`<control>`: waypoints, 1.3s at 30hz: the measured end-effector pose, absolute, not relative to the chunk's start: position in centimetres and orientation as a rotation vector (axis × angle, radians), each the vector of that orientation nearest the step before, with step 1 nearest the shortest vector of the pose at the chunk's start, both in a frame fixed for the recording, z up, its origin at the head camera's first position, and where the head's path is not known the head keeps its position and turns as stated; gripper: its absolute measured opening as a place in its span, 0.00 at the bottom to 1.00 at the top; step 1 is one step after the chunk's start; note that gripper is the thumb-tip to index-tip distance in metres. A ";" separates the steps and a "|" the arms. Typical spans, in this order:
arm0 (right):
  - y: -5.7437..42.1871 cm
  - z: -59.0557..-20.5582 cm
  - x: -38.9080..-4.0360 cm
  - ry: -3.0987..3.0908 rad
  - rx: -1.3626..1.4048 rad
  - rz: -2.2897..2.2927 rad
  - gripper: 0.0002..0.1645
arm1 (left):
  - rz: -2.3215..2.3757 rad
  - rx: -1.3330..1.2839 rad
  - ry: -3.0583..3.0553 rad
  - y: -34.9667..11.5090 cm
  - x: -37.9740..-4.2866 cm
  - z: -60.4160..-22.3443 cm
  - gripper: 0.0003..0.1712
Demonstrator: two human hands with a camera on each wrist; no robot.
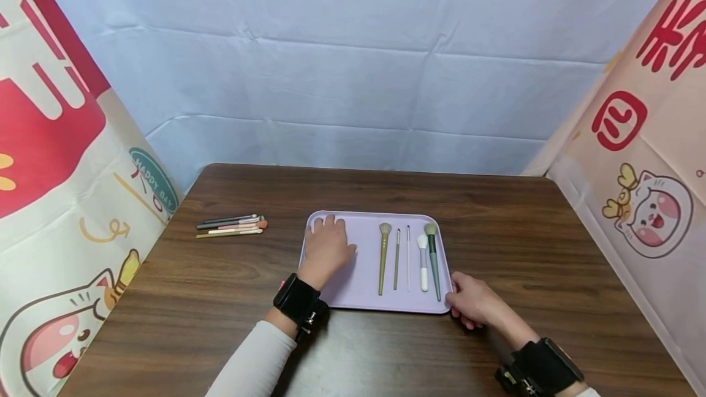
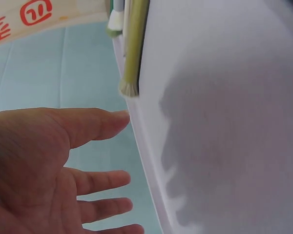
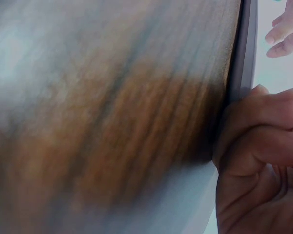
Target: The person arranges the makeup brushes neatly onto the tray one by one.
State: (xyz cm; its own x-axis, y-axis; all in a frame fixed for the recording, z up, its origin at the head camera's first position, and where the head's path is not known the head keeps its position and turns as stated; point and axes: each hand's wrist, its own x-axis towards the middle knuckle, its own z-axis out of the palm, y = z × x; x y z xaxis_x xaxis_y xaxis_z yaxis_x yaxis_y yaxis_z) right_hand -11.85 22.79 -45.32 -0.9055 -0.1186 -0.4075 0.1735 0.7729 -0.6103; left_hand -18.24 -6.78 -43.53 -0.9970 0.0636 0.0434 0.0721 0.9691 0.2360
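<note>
White sleeve bottom left, tray under my spread left hand, right hand gripping its corner. Brush pile? Head view only.

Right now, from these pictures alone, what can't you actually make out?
Brush pile, head view: overlapping and too small for a sure count.
Part of the tray, head view: covered by the left hand.
Whether the right hand holds or merely touches the tray: it hides its own fingertips in the head view; the right wrist view's edge cuts fingers off.
Olive brush, left wrist view: handle end cut off by the top edge.
Tabletop, right wrist view: blurred.
</note>
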 end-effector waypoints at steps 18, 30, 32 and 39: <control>22.8 -45.4 -12.0 2.557 0.031 -0.936 0.04 | -0.395 0.024 -3.118 -13.2 -18.4 -43.2 0.38; 22.7 -45.4 -12.0 2.566 0.028 -0.955 0.04 | -0.413 0.107 -3.075 -18.2 -18.0 -43.7 0.36; 22.8 -45.4 -11.9 2.566 0.030 -0.954 0.04 | -0.414 0.122 -3.069 -18.9 -17.9 -43.7 0.36; 22.7 -45.4 -11.8 2.556 0.038 -0.960 0.05 | -0.437 0.165 -3.054 -21.2 -17.5 -43.8 0.32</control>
State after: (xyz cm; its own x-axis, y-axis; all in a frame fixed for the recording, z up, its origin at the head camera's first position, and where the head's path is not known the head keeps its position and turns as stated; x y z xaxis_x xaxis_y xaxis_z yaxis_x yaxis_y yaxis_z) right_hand -11.84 22.72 -45.41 -0.9161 -0.1158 -0.3838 0.1655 0.7628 -0.6251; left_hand -17.46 -21.23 -43.81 -0.9929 -0.1131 0.0361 -0.0984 0.9544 0.2819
